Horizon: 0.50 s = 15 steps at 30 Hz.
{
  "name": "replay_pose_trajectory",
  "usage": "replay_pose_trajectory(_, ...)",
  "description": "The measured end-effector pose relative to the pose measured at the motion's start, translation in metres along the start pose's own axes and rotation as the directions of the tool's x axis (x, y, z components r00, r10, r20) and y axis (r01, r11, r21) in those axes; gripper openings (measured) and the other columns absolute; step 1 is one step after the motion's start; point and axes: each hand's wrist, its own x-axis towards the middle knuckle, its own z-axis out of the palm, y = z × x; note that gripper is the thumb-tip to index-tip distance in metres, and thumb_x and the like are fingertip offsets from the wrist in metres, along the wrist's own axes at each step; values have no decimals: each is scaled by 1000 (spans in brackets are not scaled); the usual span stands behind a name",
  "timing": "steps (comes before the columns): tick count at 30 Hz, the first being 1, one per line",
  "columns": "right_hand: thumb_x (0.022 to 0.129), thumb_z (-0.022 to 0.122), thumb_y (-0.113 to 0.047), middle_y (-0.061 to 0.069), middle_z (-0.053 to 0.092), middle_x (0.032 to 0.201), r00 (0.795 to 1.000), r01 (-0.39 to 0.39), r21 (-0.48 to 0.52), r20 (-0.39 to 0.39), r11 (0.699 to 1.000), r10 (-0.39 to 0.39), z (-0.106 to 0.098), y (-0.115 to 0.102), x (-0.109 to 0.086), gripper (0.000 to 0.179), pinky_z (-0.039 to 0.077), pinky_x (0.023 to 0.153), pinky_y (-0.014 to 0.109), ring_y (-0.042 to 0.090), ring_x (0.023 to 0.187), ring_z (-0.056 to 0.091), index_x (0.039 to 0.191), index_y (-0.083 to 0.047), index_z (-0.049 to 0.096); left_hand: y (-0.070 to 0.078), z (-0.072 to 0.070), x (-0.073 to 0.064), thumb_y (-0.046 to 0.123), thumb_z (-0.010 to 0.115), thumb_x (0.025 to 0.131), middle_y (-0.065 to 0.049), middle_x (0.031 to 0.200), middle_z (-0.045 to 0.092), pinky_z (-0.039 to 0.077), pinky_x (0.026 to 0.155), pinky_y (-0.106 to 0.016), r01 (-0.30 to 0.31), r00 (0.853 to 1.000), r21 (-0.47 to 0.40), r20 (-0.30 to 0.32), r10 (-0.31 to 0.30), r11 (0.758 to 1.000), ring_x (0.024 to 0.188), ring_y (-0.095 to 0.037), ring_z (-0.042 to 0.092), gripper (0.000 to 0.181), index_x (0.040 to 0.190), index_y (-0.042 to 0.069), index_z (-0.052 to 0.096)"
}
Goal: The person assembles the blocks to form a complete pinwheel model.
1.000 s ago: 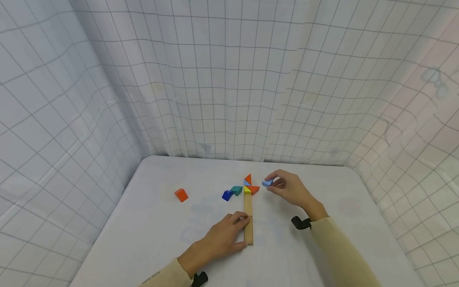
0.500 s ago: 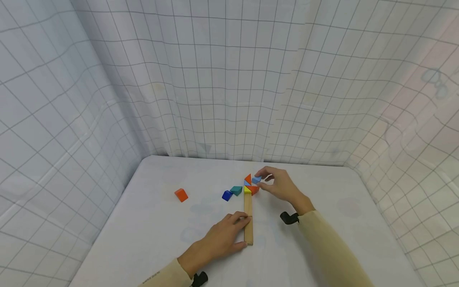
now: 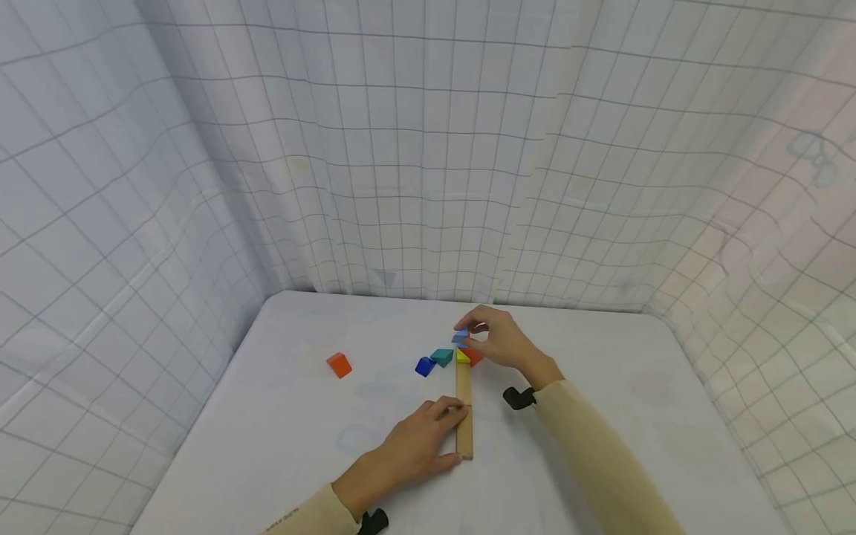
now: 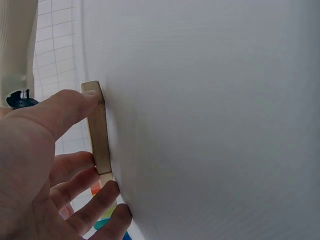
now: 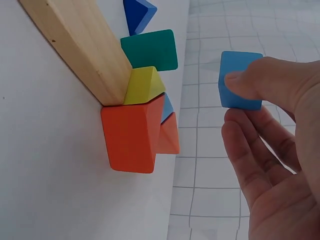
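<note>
In the head view, my left hand (image 3: 414,446) lies beside the nearer of two long wooden blocks (image 3: 464,435) set end to end. Its thumb touches the near end, and the fingers rest along the left side toward the joint. Thumb and fingertips of my right hand (image 3: 501,339) pinch a light blue triangular block (image 5: 239,80), raised over the far end of the row. There, a yellow triangular block (image 5: 145,86) meets the second wooden block (image 5: 82,45). Against the yellow one sits an orange-red triangular block (image 5: 131,137). Another light blue triangle (image 5: 167,107) and an orange-red triangle (image 5: 169,134) stand behind.
Left of the row lie a teal block (image 3: 442,357) and a dark blue block (image 3: 424,366), close together. An orange-red block (image 3: 339,364) lies farther left on the white table (image 3: 281,431). Gridded white curtains (image 3: 428,186) surround the table.
My right hand has carried the light blue triangular block leftward, from right of the row to over its far end. The left hand has stayed at the near wooden block.
</note>
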Motion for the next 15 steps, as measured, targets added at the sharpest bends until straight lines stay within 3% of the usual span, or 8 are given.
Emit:
replay_pose_trajectory(8,102,85,-1,9,81,128,999,-7,-29,44,1000,8,10,3,14,24,68,112,46,26,115,77,125,-8,84,-2,2,1,42,93,102,3,170,57,67,111,-36,-8,1000,-3,-2,8,1000,143,-22,66,76,169,21,63)
replay_pose_trajectory(15,104,86,-9,5,82,128,996,-43,-143,77,989,55,18,5,23,21,66,109,46,27,116,74,125,-13,86,-2,2,1,44,91,103,3,173,56,67,111,-38,1,1000,-19,10,-1,1000,144,-22,65,77,170,21,62)
